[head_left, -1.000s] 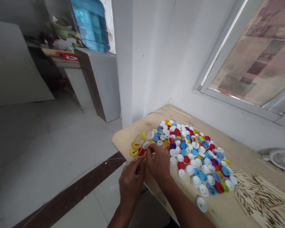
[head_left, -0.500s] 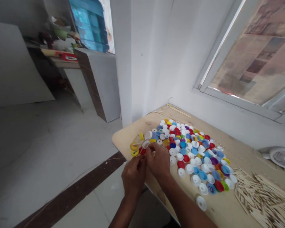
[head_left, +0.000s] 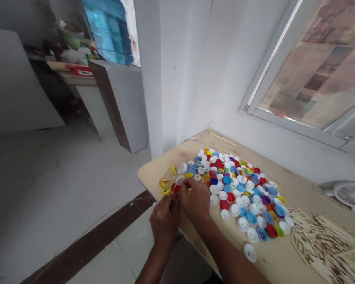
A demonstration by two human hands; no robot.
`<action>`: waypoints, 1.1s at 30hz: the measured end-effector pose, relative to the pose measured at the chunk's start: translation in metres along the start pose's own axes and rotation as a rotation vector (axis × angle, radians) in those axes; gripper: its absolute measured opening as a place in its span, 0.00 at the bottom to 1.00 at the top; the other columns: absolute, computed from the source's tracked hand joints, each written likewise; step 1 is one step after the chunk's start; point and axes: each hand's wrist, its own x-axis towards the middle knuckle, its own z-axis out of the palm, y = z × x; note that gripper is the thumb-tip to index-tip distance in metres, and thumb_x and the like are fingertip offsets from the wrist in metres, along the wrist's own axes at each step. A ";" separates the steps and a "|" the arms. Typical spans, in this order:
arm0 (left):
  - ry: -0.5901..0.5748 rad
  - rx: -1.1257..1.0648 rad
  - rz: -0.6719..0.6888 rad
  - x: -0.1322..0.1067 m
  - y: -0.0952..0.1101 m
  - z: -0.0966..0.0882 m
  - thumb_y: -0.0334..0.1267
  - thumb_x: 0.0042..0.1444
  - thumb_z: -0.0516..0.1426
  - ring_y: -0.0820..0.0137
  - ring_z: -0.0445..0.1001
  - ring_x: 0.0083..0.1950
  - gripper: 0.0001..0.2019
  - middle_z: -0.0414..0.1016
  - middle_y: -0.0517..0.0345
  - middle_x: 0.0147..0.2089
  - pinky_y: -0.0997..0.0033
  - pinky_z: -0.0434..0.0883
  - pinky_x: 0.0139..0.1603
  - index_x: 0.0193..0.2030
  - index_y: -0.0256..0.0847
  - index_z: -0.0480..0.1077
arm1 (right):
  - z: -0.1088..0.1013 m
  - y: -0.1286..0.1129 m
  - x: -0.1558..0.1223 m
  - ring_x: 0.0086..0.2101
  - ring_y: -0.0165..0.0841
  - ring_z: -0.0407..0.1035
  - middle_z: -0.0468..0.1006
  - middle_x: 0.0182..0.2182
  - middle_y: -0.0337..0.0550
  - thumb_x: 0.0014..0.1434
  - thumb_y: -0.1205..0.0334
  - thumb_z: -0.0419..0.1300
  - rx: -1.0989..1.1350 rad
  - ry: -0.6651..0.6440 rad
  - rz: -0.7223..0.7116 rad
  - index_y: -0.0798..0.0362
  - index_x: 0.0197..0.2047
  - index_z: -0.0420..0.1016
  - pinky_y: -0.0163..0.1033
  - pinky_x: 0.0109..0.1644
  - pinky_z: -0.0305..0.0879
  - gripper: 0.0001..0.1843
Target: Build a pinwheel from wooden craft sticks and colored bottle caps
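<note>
My left hand [head_left: 165,216] and my right hand [head_left: 196,197] meet at the near left edge of the table, their fingertips pinched close together. Whatever they grip is too small or too hidden to make out. Just beyond the fingers lie a red bottle cap [head_left: 175,188] and a white bottle cap [head_left: 180,180]. Left of these are yellow caps [head_left: 165,182], with thin pale sticks [head_left: 168,173] at them. A wide spread of mixed bottle caps [head_left: 241,178], white, blue, red and others, covers the table right of my hands.
The wooden table [head_left: 156,165] stands against a white wall [head_left: 189,79]. At its right lie a heap of matchstick-like sticks [head_left: 322,240] and a small white fan [head_left: 350,194]. One white cap [head_left: 250,252] sits apart near the front edge. A cabinet [head_left: 121,106] stands behind at left.
The view has shifted slightly, so everything sits a little further left. My hands keep the same pinched pose by the red cap; no cap has visibly moved.
</note>
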 end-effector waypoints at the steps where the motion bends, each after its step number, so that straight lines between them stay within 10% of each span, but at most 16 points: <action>1: 0.005 0.002 0.003 0.000 0.000 0.000 0.44 0.58 0.52 0.63 0.79 0.35 0.12 0.82 0.53 0.36 0.67 0.72 0.39 0.37 0.43 0.75 | 0.000 0.000 0.000 0.34 0.35 0.73 0.80 0.28 0.41 0.56 0.67 0.57 0.001 -0.001 -0.001 0.51 0.31 0.76 0.36 0.40 0.58 0.06; 33: 0.103 -0.004 0.134 -0.003 0.000 -0.003 0.42 0.61 0.51 0.67 0.78 0.33 0.14 0.81 0.52 0.35 0.70 0.73 0.36 0.38 0.39 0.76 | 0.009 0.010 -0.014 0.39 0.39 0.72 0.80 0.37 0.44 0.56 0.67 0.56 0.066 0.031 -0.020 0.51 0.42 0.75 0.41 0.44 0.60 0.11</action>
